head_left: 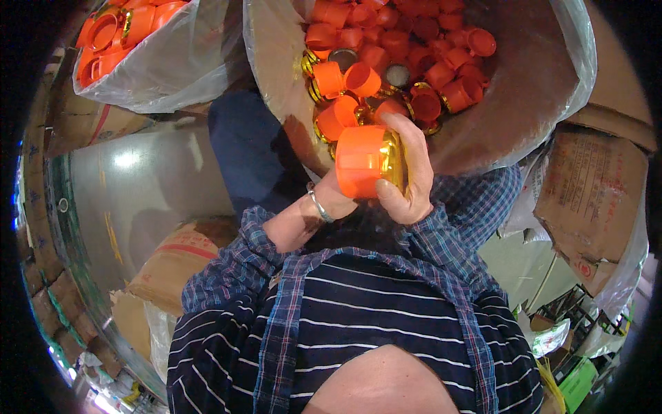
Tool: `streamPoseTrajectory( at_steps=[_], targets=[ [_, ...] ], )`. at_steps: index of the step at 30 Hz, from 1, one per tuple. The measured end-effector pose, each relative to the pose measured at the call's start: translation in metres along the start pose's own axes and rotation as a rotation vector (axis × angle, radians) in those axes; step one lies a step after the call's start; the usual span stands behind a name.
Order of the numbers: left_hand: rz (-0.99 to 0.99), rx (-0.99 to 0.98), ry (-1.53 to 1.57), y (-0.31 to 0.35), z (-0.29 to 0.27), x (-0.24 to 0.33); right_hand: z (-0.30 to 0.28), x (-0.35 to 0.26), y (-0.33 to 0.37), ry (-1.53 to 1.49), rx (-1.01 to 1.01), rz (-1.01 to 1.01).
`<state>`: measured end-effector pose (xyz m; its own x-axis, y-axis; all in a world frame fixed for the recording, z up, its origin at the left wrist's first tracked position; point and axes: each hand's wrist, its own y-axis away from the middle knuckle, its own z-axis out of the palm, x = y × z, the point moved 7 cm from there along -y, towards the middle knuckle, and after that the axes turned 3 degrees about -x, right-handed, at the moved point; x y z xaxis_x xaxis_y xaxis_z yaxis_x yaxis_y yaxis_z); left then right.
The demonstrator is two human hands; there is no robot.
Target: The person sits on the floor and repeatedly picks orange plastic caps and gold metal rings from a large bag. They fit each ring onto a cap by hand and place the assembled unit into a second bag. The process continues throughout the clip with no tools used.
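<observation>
Your 2 hands meet on an orange cup [359, 163] at the center of the frame, just below the open liner bag [531, 131] that fills the top of the picture. Your right hand [412, 181] curves around the cup's shiny gold end, thumb on the near side and fingers over the far side. Your left hand [336, 198] is at the cup's lower left, mostly hidden behind it, so I cannot tell how its fingers are set or how firmly they hold.

The gold part looks slick; if your right thumb slides while the left hand's support is weak, the cup could twist and drop into the loose cups [396, 41] or onto your lap. Squeezing harder to stop that could dent the wall, which I judge to be thin plastic. If the gold part is separate, an uneven push might seat it crooked.

Watch the bracelet [318, 204] on your left wrist: it sits near the cup and could scratch it or snag the liner. A dropped cup would be hard to pick out among its lookalikes at top center.
</observation>
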<state>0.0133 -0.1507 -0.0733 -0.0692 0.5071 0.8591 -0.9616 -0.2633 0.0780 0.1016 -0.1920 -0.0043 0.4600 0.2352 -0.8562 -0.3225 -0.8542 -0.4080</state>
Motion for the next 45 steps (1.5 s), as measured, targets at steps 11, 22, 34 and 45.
streamPoseTrajectory(
  at_steps=[11,22,34,45],
  targets=[
    [0.091,0.649,-0.17,0.003,-0.028,0.017,-0.002,0.067,0.018,-0.676,0.385,0.651],
    [-0.09,0.541,0.634,-0.022,-0.026,-0.009,-0.007,0.033,0.022,0.398,0.224,0.046],
    [0.06,0.382,0.064,-0.013,-0.013,0.031,-0.005,0.083,0.031,-0.807,0.391,0.827],
    [0.076,0.324,-0.805,0.0,0.026,0.085,-0.031,0.016,0.021,-0.36,0.226,0.508]
  ],
)
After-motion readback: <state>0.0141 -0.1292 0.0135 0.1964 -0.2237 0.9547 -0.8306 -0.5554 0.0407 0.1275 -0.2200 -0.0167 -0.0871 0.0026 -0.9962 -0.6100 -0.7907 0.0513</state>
